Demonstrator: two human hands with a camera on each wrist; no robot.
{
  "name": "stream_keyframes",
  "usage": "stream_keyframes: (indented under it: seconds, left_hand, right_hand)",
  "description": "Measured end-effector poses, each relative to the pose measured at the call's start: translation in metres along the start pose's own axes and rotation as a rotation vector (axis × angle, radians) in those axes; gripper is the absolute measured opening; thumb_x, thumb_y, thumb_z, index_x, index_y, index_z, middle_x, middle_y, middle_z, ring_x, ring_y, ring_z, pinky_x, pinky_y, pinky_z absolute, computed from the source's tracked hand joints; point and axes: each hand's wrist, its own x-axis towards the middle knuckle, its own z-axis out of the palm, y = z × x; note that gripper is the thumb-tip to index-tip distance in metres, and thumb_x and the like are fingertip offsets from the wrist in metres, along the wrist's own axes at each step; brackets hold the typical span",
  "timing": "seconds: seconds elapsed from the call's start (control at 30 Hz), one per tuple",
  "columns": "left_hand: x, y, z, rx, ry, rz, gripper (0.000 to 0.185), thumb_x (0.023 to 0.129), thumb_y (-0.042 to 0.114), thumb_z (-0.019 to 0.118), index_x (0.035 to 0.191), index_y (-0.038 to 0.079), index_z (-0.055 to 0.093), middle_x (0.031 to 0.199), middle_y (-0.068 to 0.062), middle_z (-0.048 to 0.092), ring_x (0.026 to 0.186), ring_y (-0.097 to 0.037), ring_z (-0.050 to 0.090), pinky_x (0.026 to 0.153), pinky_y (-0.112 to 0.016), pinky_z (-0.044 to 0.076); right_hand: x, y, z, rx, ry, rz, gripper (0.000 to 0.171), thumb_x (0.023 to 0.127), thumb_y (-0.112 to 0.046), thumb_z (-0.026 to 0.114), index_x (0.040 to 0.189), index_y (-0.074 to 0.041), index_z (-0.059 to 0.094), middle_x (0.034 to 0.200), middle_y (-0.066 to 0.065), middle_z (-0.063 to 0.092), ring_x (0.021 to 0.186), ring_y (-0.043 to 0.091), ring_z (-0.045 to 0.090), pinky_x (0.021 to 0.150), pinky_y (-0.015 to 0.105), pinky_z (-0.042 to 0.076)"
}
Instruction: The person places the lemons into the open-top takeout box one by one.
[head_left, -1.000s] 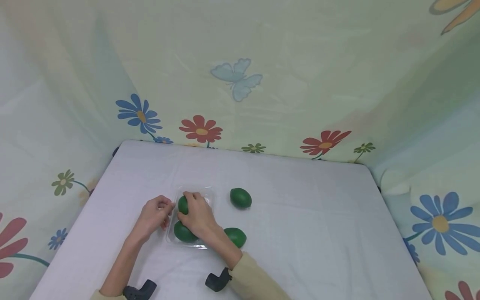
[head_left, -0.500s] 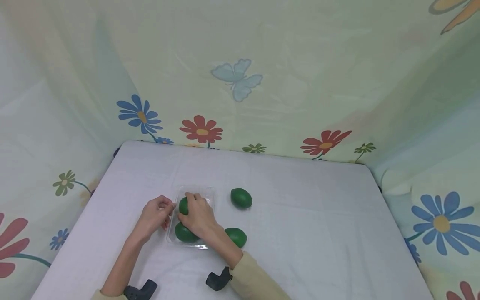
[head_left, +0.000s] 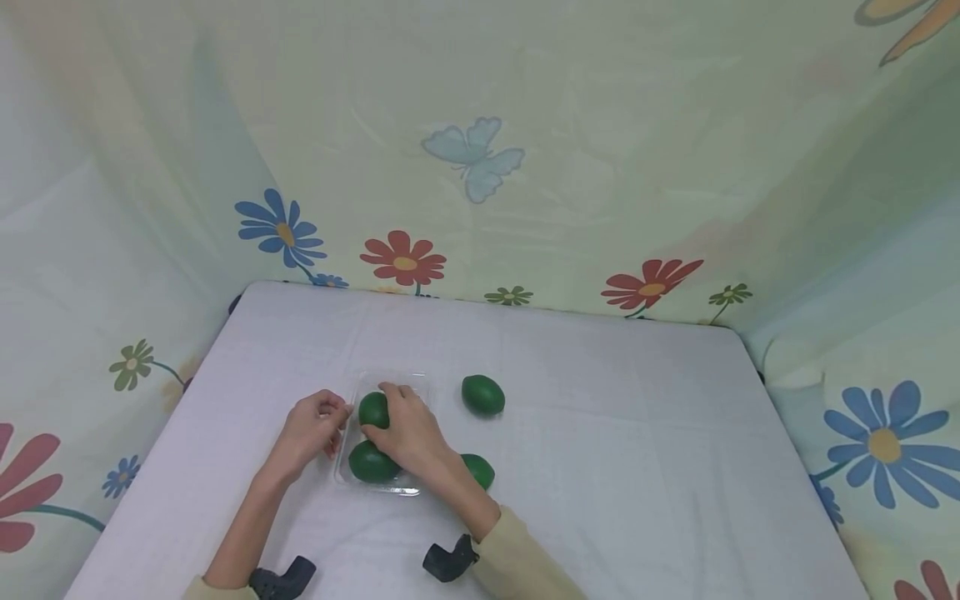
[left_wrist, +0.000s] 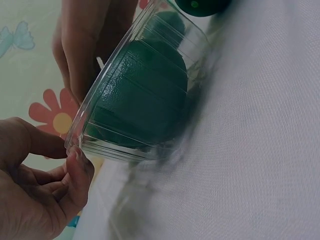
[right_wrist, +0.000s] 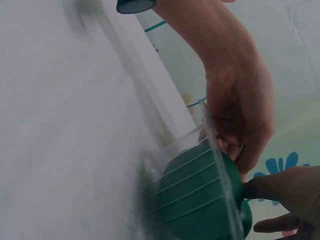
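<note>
A clear plastic tray (head_left: 417, 385) lies on the white table and holds two dark green fruits. My right hand (head_left: 390, 404) lies over the far fruit (head_left: 371, 411), its fingers and thumb curled round it. The near fruit (head_left: 370, 463) sits in the tray's front end. At the tray's left rim my left hand (head_left: 341, 410) pinches the edge. The left wrist view shows that pinch (left_wrist: 74, 150) on the tray rim (left_wrist: 107, 75), with a fruit (left_wrist: 142, 95) behind the ribbed wall. In the right wrist view my right fingertips (right_wrist: 265, 189) touch a fruit (right_wrist: 197, 202).
Two more green fruits lie loose on the table: one (head_left: 483, 395) right of the tray, one (head_left: 480, 469) partly hidden behind my right forearm. Flowered cloth walls (head_left: 480, 167) close in the back and both sides.
My right hand has shifted slightly right and towards me, so more of the far fruit shows. The left hand and the tray have stayed put.
</note>
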Motion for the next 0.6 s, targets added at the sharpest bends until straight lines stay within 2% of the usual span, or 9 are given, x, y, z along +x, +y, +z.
stream_keyframes:
  seconds: [0.13, 0.27, 0.37, 0.47, 0.53, 0.6]
  left_hand:
    - [-0.001, -0.001, 0.0, 0.007, -0.006, -0.008, 0.023, 0.103, 0.014, 0.058, 0.112, -0.007, 0.059, 0.081, -0.011, 0.062, 0.055, -0.015, 0.057, 0.049, -0.026, 0.052]
    - [0.0, -0.001, 0.001, 0.003, -0.007, -0.004, 0.022, 0.103, 0.013, 0.058, 0.111, -0.007, 0.058, 0.081, -0.011, 0.062, 0.056, -0.016, 0.057, 0.049, -0.025, 0.052]
    - [0.0, -0.001, 0.001, -0.001, -0.006, 0.0, 0.023, 0.103, 0.014, 0.058, 0.112, -0.007, 0.058, 0.082, -0.011, 0.063, 0.057, -0.016, 0.058, 0.049, -0.025, 0.052]
    - [-0.001, 0.001, 0.0, -0.002, -0.009, 0.004, 0.024, 0.103, 0.014, 0.058, 0.113, -0.008, 0.058, 0.084, -0.012, 0.063, 0.058, -0.015, 0.058, 0.049, -0.025, 0.052]
    - [-0.001, 0.002, -0.001, 0.001, -0.009, 0.002, 0.025, 0.103, 0.014, 0.058, 0.114, -0.008, 0.058, 0.085, -0.013, 0.063, 0.059, -0.015, 0.058, 0.05, -0.025, 0.052]
    - [-0.002, 0.003, -0.001, 0.007, -0.009, -0.003, 0.025, 0.103, 0.015, 0.059, 0.114, -0.008, 0.058, 0.086, -0.013, 0.063, 0.059, -0.015, 0.058, 0.05, -0.025, 0.053]
  right_hand:
    - [-0.014, -0.003, -0.015, -0.009, 0.03, -0.043, 0.06, 0.095, -0.031, 0.074, 0.146, -0.007, 0.053, 0.141, 0.015, 0.059, 0.122, 0.028, 0.065, 0.096, 0.041, 0.059]
    - [-0.034, -0.005, -0.037, -0.037, 0.104, -0.125, 0.054, 0.095, -0.031, 0.075, 0.142, -0.01, 0.057, 0.14, 0.008, 0.062, 0.126, 0.023, 0.064, 0.101, 0.038, 0.057]
    - [-0.048, -0.001, -0.057, -0.041, 0.188, -0.234, 0.049, 0.094, -0.028, 0.076, 0.137, -0.011, 0.061, 0.136, 0.005, 0.066, 0.125, 0.021, 0.064, 0.101, 0.037, 0.056]
    - [-0.059, 0.007, -0.076, -0.017, 0.259, -0.382, 0.047, 0.092, -0.022, 0.079, 0.134, -0.01, 0.062, 0.134, 0.005, 0.067, 0.121, 0.02, 0.066, 0.097, 0.034, 0.058]
    - [-0.062, 0.016, -0.088, 0.0, 0.285, -0.475, 0.048, 0.091, -0.018, 0.08, 0.134, -0.009, 0.062, 0.133, 0.006, 0.067, 0.119, 0.019, 0.066, 0.094, 0.03, 0.059]
    - [-0.063, 0.025, -0.098, 0.001, 0.292, -0.527, 0.049, 0.09, -0.016, 0.081, 0.135, -0.009, 0.062, 0.134, 0.006, 0.066, 0.121, 0.019, 0.066, 0.094, 0.027, 0.059]
